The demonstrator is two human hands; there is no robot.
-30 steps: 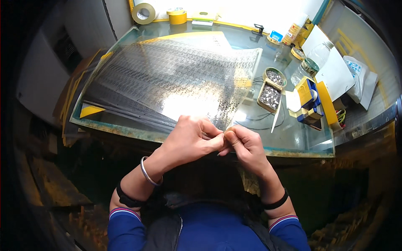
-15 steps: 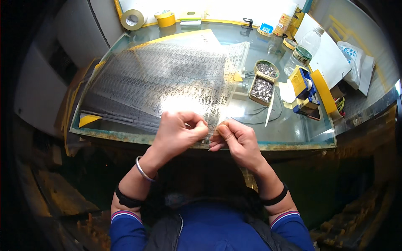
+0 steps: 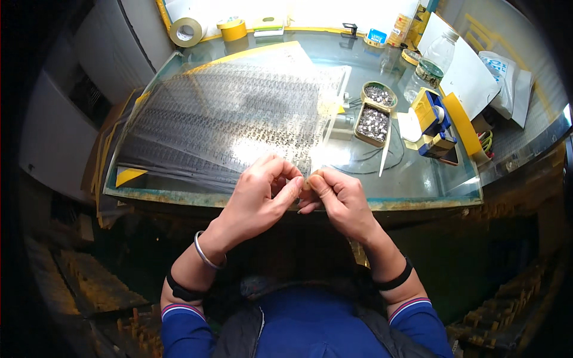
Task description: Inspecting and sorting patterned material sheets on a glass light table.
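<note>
My left hand and my right hand meet over the near edge of the glass-topped table. Both are closed in a pinch, fingertips nearly touching. Whatever sits between them is too small or too hidden to make out. Just beyond lie overlapping clear sheets covered with rows of small dark marks. To the right stand a rectangular tin and a round tin, each holding many small dark and pale bits. A thin white stick lies beside the rectangular tin.
A blue-and-yellow tape dispenser stands at the right, near a glass jar and a clear plastic bottle. Tape rolls, a beige one and a yellow one, sit at the back left. A dark cable curves across the glass.
My left hand has shifted slightly right and turned, bringing its fingertips up to those of my right hand. The right hand keeps its pinch almost in place. The view has shifted slightly.
</note>
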